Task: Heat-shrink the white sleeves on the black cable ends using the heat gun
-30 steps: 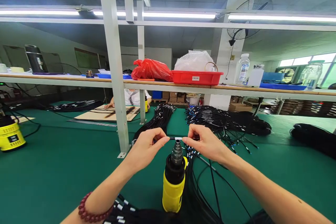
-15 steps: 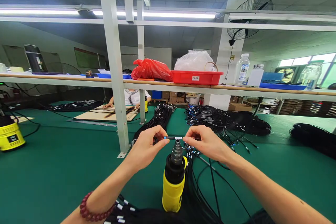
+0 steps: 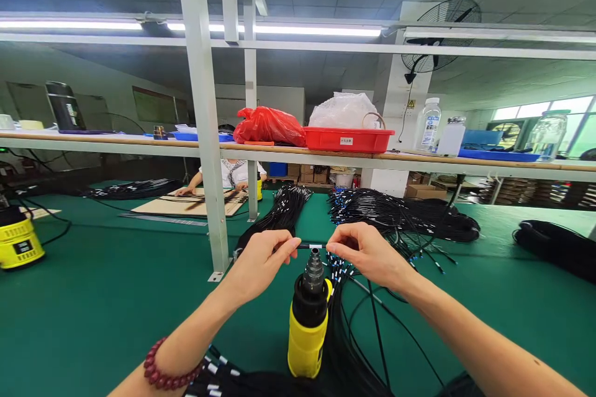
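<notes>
A thin black cable (image 3: 305,246) with a white sleeve on it is stretched level between my hands. My left hand (image 3: 261,260) pinches its left end between thumb and fingers, covering the tip. At the other side of the white sleeve, my right hand (image 3: 367,251) pinches the cable. Just under the sleeve is the metal nozzle of a yellow and black heat gun (image 3: 308,329), which stands upright on the table. Black cables (image 3: 344,329) with white and blue ends lie right of the heat gun. More cables with white sleeves (image 3: 218,369) are near my left forearm.
A white shelf post (image 3: 205,136) rises left of my hands. Cable bundles (image 3: 400,214) lie beyond on the green table (image 3: 116,298). Another heat gun (image 3: 19,239) stands at far left. Above are a red tray (image 3: 349,140) and bottles. A person (image 3: 230,173) sits opposite.
My left hand has shifted slightly right along the cable, and its blue tip is now hidden by the fingers. My right hand has barely moved. The heat gun stays in place.
</notes>
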Motion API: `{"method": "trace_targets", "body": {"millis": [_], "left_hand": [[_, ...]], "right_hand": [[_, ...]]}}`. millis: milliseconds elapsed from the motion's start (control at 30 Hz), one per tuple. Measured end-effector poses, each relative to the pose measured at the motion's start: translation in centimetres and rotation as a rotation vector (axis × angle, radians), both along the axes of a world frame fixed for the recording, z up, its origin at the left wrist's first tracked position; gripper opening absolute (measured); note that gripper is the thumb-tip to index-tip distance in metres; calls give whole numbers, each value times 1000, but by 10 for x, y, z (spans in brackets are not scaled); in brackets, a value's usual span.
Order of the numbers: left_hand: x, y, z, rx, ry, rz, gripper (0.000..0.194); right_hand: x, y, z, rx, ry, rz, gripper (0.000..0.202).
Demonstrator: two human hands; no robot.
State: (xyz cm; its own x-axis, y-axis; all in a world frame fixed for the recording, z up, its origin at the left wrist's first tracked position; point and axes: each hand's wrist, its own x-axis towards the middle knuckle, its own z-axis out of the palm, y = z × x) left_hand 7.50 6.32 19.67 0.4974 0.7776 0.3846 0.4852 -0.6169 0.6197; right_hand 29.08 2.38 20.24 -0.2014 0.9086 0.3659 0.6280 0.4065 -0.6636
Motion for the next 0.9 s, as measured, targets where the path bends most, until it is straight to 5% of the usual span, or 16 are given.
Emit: {"method": "trace_targets", "body": {"millis": [367, 667, 900], "left_hand": [[4, -5, 2, -17, -59, 27, 21], [0, -1, -2, -29, -5, 9, 47], [1, -1, -1, -26, -49, 29, 37]], "right_hand": [[2, 0, 0, 0, -66, -39, 23], [3, -1, 0, 32, -54, -14, 24], [1, -2, 2, 16, -37, -14, 20]]}}
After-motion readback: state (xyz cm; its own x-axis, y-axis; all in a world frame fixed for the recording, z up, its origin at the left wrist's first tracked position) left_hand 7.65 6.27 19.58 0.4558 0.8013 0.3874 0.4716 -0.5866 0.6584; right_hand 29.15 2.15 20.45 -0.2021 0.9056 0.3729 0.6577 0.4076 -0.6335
